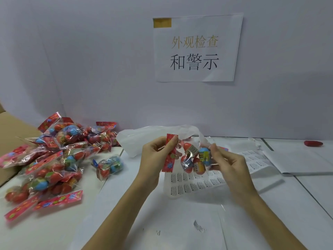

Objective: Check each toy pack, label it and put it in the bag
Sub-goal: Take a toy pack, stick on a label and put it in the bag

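Note:
I hold one clear toy pack [194, 159] of red and blue balls above the table. My left hand [156, 156] pinches its red printed header card. My right hand [227, 159] grips the pack's other end, by the balls. Under the pack lies a sheet of small warning labels [203, 183]. A thin whitish plastic bag [144, 139] lies crumpled just behind my hands. A heap of similar toy packs [54, 159] covers the left of the table, and one small pack [110, 166] lies apart from it.
A paper sign [196, 49] hangs on the white back wall. A cardboard box edge [10, 127] shows at the far left. White paper sheets [297, 159] and a small red object [313, 143] lie at the right. A loose label [199, 226] rests near the front.

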